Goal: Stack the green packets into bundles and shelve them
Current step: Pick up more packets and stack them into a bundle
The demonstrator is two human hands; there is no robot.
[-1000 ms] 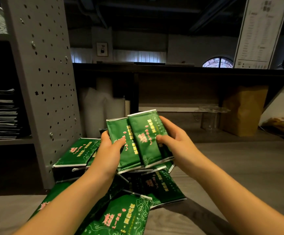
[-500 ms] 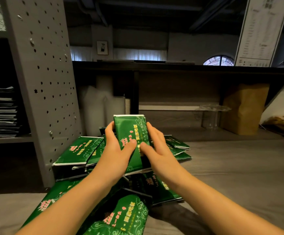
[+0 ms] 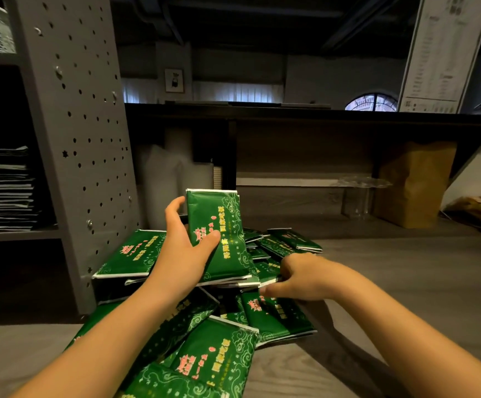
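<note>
It is dim around me, and the ceiling is nearly black. Daylight comes from far back, through a pale curtain strip (image 3: 233, 91) and a small arched window (image 3: 373, 102), both slightly washed out. Softer light reaches my left hand (image 3: 186, 254) and the green packets (image 3: 219, 234) it grips, whose foil shows a faint sheen. My right hand (image 3: 299, 278) is a little blurred, and my arm shadows the floor (image 3: 406, 282). The wide lens tilts the perforated upright (image 3: 75, 124) near the edge.
</note>
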